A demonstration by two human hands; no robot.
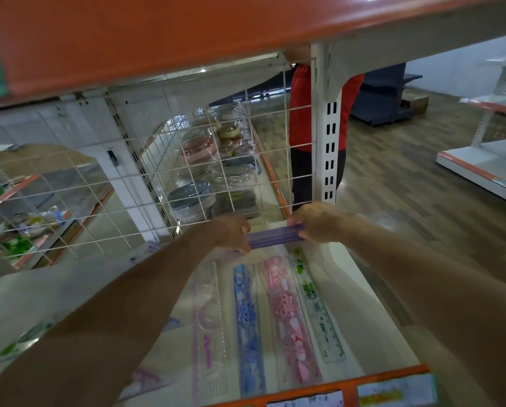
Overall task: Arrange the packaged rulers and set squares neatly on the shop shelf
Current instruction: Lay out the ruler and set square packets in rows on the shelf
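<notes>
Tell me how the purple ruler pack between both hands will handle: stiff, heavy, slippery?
Probably stiff: the purple ruler pack spans straight between left hand and right hand without sagging. Likely light: a grip at each end carries it.

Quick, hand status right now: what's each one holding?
Left hand: grips the left end of the purple ruler pack.
Right hand: grips its right end.

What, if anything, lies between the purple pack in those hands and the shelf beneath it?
Nothing visible does. Left hand and right hand grip the purple pack by the wire grid; the pink ruler and green ruler end just in front of it.
</notes>
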